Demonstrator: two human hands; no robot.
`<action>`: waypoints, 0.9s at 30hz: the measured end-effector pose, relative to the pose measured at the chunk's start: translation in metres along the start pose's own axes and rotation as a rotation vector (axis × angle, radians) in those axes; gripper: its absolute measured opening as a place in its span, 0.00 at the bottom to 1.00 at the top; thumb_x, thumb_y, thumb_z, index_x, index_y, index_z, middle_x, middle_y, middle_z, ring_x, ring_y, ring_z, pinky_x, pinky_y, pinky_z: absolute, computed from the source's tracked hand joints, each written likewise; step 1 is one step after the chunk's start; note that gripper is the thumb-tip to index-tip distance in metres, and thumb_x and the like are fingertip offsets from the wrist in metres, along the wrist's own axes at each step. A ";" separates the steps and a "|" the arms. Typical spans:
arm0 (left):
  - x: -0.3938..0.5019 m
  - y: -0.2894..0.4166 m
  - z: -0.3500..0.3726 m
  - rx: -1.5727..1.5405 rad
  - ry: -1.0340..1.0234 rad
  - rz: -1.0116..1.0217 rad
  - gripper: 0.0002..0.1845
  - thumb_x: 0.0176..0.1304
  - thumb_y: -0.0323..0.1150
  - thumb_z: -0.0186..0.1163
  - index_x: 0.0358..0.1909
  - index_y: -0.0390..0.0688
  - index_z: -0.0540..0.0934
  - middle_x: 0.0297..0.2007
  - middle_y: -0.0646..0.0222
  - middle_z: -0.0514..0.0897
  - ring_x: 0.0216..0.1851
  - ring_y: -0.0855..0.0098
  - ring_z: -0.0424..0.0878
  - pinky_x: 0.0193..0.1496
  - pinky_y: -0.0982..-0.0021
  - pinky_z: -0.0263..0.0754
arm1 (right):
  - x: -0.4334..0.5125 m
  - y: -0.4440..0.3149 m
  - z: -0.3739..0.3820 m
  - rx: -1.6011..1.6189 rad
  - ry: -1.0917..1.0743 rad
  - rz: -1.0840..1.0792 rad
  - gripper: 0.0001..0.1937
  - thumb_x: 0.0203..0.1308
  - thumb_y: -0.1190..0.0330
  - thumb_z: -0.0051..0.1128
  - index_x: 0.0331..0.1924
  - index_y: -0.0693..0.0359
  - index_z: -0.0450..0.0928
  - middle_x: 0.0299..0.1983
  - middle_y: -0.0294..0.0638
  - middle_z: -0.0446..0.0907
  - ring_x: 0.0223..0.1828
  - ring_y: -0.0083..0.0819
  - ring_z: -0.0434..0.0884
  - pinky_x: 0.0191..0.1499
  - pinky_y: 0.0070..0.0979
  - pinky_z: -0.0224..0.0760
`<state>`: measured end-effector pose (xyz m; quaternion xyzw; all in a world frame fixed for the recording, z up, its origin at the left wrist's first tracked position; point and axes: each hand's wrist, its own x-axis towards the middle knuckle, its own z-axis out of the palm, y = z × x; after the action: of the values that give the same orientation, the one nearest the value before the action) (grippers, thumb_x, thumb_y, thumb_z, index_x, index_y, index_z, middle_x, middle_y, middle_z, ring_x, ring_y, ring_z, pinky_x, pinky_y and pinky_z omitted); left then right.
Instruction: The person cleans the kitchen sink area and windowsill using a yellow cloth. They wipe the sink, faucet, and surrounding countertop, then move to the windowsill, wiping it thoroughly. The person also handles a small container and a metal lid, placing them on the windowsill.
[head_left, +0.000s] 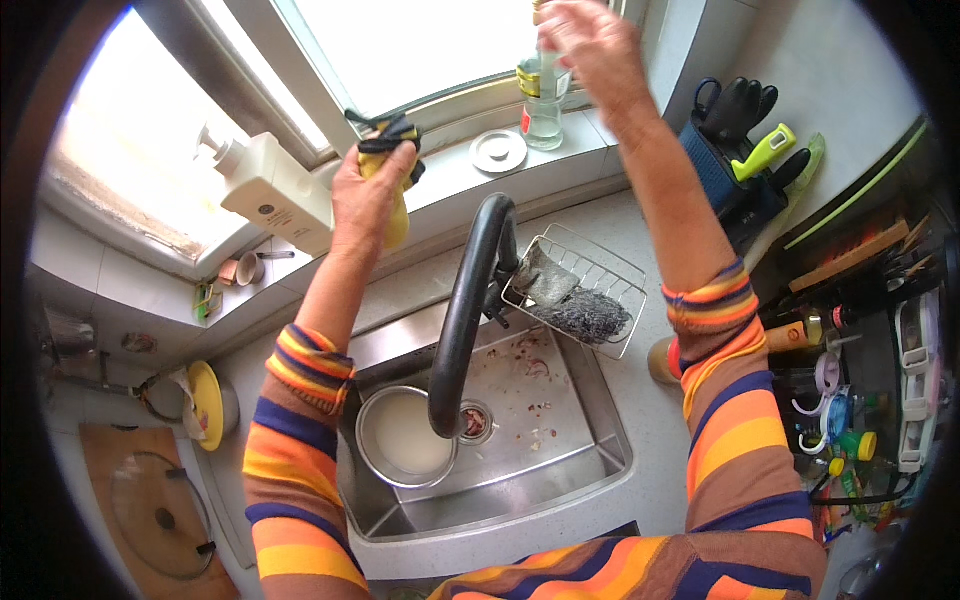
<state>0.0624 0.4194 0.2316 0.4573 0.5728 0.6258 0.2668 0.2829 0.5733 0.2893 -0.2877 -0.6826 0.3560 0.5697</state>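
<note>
My left hand (367, 191) is closed around a yellow and black bundle (386, 161), held up in front of the window ledge; I cannot make out exactly what it is. Motion blurs my right hand (592, 45), raised at the top of the view by the neck of a clear bottle (541, 120) that stands on the ledge. Whether its fingers grip the bottle is not plain. Below both arms, a metal pot (362, 461) of cloudy whitish liquid stands in the stainless steel sink (517, 420). The black faucet (469, 315) arches over the pot's right edge.
Food scraps lie around the drain (475, 422). A wire rack (637, 304) behind the sink holds dark scouring pads (585, 313). On the ledge are a white lid (498, 151) and a pump bottle (277, 195). A knife block (709, 161) stands right; a glass lid (142, 517) lies left.
</note>
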 end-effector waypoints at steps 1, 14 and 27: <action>0.000 0.018 0.007 0.015 0.040 -0.040 0.19 0.57 0.40 0.71 0.46 0.41 0.79 0.38 0.69 0.83 0.37 0.77 0.81 0.42 0.75 0.78 | -0.012 -0.012 0.008 0.041 -0.109 -0.021 0.30 0.55 0.45 0.63 0.48 0.66 0.77 0.42 0.47 0.84 0.44 0.39 0.84 0.48 0.38 0.78; -0.001 0.100 0.027 -0.022 -0.208 0.061 0.47 0.63 0.71 0.40 0.71 0.42 0.59 0.65 0.46 0.67 0.66 0.50 0.67 0.66 0.48 0.61 | -0.066 -0.037 -0.027 0.449 0.603 -0.171 0.20 0.57 0.66 0.66 0.51 0.64 0.74 0.46 0.44 0.79 0.46 0.32 0.81 0.52 0.32 0.76; 0.011 -0.108 -0.031 0.756 0.015 0.362 0.10 0.66 0.34 0.56 0.40 0.38 0.81 0.41 0.54 0.83 0.45 0.54 0.79 0.51 0.61 0.73 | -0.047 0.162 -0.030 -1.128 -0.199 0.224 0.20 0.59 0.65 0.55 0.57 0.51 0.71 0.60 0.37 0.71 0.65 0.49 0.64 0.59 0.54 0.63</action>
<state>0.0096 0.4361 0.1336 0.6117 0.6745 0.4117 -0.0383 0.3188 0.6348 0.1332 -0.5821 -0.7823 0.0210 0.2206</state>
